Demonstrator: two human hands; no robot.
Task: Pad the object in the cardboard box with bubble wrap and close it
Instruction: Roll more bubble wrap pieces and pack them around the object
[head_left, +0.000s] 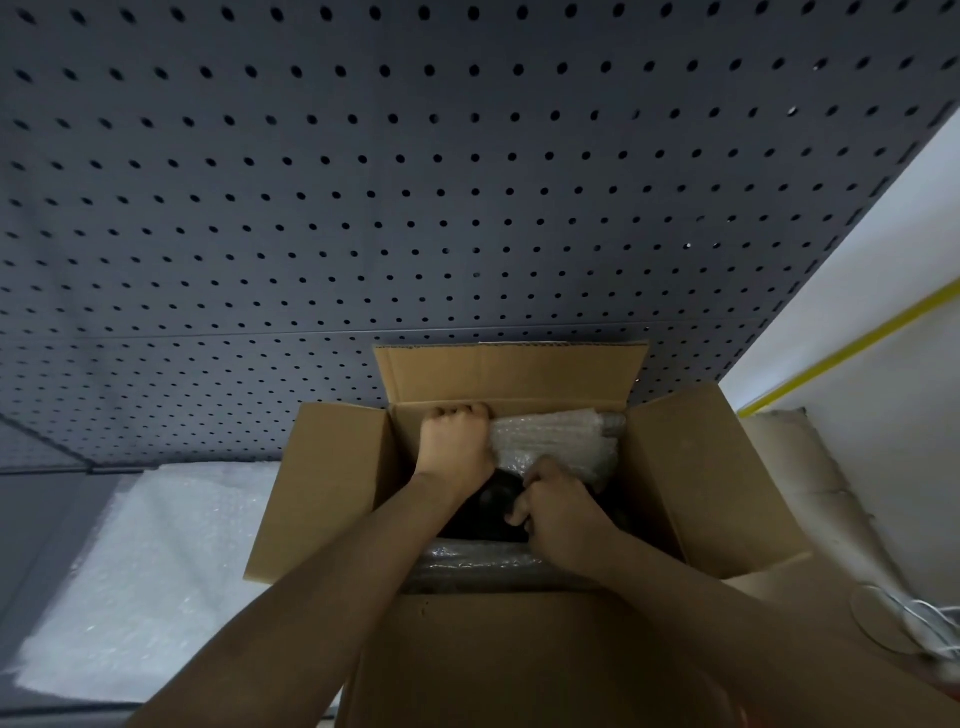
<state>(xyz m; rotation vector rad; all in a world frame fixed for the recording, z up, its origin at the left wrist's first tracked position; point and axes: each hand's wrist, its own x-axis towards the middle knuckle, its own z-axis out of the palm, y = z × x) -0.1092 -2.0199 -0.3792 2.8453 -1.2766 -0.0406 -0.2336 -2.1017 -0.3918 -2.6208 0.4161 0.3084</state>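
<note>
An open cardboard box (332, 483) stands in front of me with all its flaps spread out. Inside lies a dark object (491, 512), mostly hidden by my hands. A wad of bubble wrap (558, 439) fills the far side of the box, and more bubble wrap (478, 564) lies along the near side. My left hand (457, 441) is closed on the far wad at its left end. My right hand (558, 506) is curled inside the box, pressing on the near edge of that wad beside the dark object.
A stack of bubble wrap sheets (140, 571) lies on the surface left of the box. A grey pegboard wall (415, 182) rises behind. To the right are a white wall with a yellow stripe (841, 353), flat cardboard (795, 467) and a white cable (924, 618).
</note>
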